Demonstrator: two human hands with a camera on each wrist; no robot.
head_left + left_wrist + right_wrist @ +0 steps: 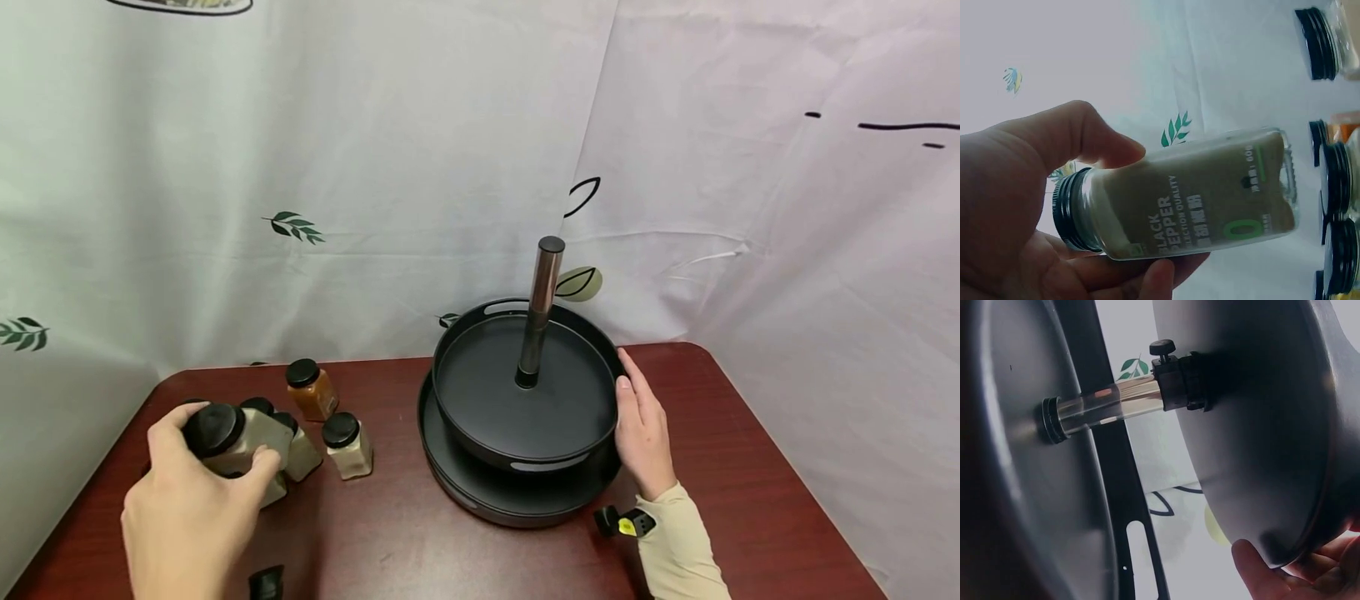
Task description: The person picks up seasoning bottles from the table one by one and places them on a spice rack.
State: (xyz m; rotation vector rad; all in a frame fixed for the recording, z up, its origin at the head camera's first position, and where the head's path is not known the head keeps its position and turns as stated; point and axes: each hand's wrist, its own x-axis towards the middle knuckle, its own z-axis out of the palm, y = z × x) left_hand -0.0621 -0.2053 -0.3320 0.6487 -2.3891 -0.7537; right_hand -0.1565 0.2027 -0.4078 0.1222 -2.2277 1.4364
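In my left hand [191,508] I hold a black-lidded spice jar [258,437], gripped between thumb and fingers. Its label reads "BLACK PEPPER" in the left wrist view, where the jar [1204,206] lies tilted on its side with brownish powder inside. My right hand [645,433] holds the rim of the upper tray [480,392] of a black two-tier rack. In the right wrist view, the thumb [1252,565] lies on one side of that rim and the fingers on the other. The lower tray [510,508] rests on the table.
A post [546,283] rises through the upper tray. Between the tiers runs a clear tube [1110,406] with a black knob clamp. An orange spice jar [315,396], a pale one [351,454] and several others stand left on the reddish table [390,550]. A patterned cloth hangs behind.
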